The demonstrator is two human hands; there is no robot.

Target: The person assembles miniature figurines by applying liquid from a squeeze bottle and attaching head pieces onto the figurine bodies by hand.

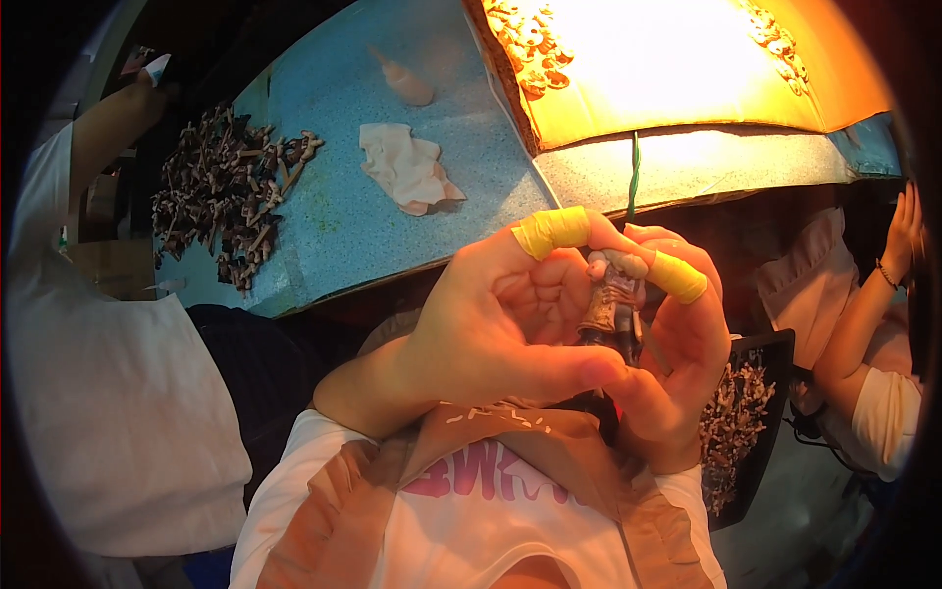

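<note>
Hands [510, 324] pinch sm. brown figurine [610, 304].

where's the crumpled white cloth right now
In the head view the crumpled white cloth lies on the blue table, upper left of centre, between the pile of small brown figures and the lit lamp shade.

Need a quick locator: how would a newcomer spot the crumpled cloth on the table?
Start at the blue speckled table across the upper left. Between the dark heap of small parts and the bright lamp-lit tray lies the cloth, below a small bottle. It alone is pale, soft and crumpled.
</note>
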